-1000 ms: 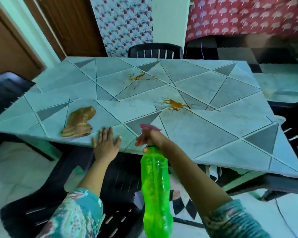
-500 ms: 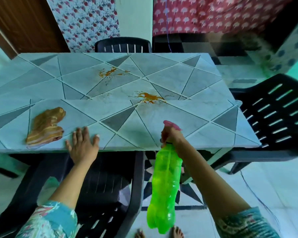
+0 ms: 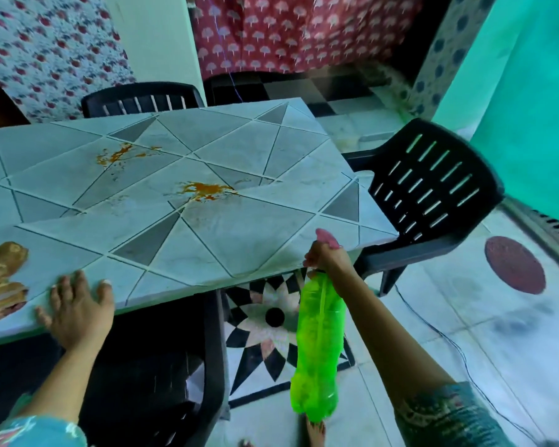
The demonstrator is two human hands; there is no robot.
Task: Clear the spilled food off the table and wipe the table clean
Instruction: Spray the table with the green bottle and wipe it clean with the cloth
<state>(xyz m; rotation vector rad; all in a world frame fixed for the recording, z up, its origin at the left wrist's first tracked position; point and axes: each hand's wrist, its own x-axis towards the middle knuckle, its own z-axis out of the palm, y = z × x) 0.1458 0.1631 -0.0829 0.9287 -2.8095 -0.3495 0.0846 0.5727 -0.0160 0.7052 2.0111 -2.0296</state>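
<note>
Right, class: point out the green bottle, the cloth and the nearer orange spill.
green bottle (image 3: pixel 318 350), head view, middle of its body
cloth (image 3: pixel 2 269), head view, folded middle
nearer orange spill (image 3: pixel 207 190), head view, thickest patch

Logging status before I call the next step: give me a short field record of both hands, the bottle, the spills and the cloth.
left hand: flat on the table at its near edge, holds nothing
right hand: grips the green spray bottle at its neck
bottle position: body hangs below the table edge, over the floor
near spill: orange, mid-table, unwiped
far spill: orange, further back, unwiped
cloth: brown, crumpled, on the table left of the left hand, not held
</note>
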